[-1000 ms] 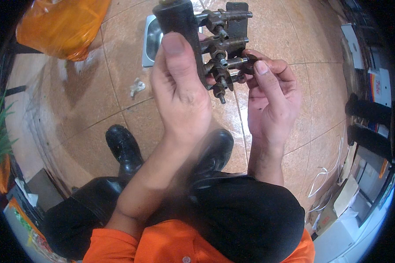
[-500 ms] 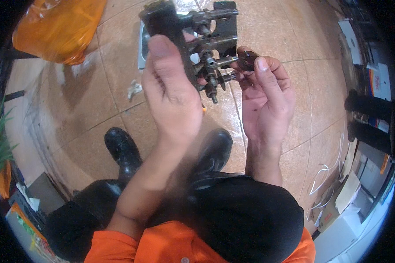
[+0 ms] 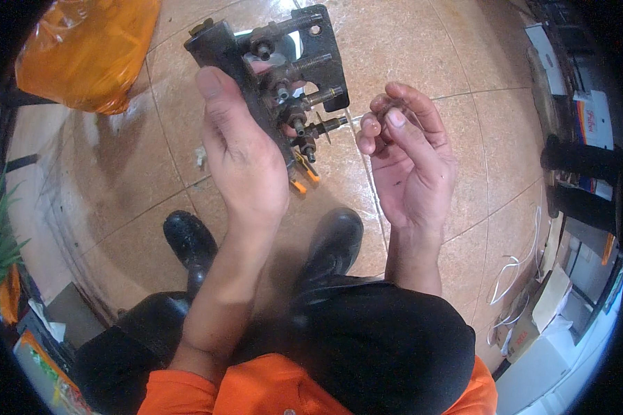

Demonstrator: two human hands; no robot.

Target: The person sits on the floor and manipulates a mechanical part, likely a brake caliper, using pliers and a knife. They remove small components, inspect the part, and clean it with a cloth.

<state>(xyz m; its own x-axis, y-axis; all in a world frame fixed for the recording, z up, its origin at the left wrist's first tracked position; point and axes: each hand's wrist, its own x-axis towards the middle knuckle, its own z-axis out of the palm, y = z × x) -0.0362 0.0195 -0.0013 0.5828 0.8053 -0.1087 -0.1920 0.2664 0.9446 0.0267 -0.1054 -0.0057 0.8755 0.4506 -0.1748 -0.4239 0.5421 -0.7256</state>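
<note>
My left hand (image 3: 246, 159) is closed around the dark metal bar of a manifold (image 3: 215, 43) with several threaded valve stems, nuts and a flat bracket (image 3: 333, 90) on its right side. My right hand (image 3: 412, 159) is apart from the manifold, just right of its lower stems, fingers curled in a pinch around something dark and mostly hidden. An orange-handled tool (image 3: 299, 181), possibly pliers, shows below the manifold, and a steel basin behind it is mostly covered.
An orange plastic bag (image 3: 93, 48) lies at the top left on the tiled floor. A plant (image 3: 3, 221) stands at the left rim. Along the right are black objects (image 3: 578, 159), cardboard (image 3: 547, 311) and a white cable (image 3: 505, 280). My boots (image 3: 332, 242) are below.
The manifold and my left hand have moved left and slightly down, uncovering the orange-handled tool. My right hand has drawn away from the stems, and the round dark piece at its fingertips is now hidden.
</note>
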